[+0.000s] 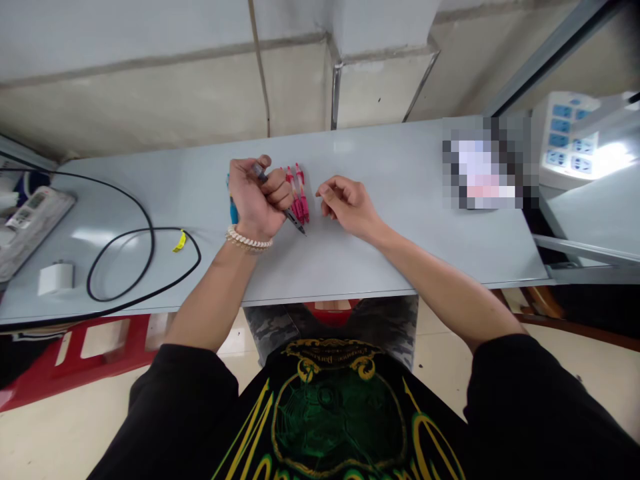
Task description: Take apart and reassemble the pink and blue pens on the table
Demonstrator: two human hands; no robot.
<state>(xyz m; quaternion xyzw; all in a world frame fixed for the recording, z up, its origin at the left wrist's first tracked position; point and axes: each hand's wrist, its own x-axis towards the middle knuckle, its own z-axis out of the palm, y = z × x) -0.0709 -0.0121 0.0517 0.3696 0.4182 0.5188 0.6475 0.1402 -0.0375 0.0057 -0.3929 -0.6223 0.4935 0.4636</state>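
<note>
My left hand [261,197] is turned palm up, its fingers closed around a dark grey pen [295,222] whose tip points down and to the right. Several pink pens [301,195] lie side by side on the table just right of that hand. A blue pen [233,212] is mostly hidden behind the left hand, at its left edge. My right hand [349,205] rests on the table to the right of the pink pens, apart from them. Its fingers are curled, thumb near the index finger, and I cannot make out anything in them.
A black cable [153,230] with a yellow tag [180,241] loops across the left of the grey table [400,173]. There too are a white charger [56,278] and a power strip [35,220]. A blurred-out item [483,167] lies at right, near a white socket panel [565,140]. A wall stands behind.
</note>
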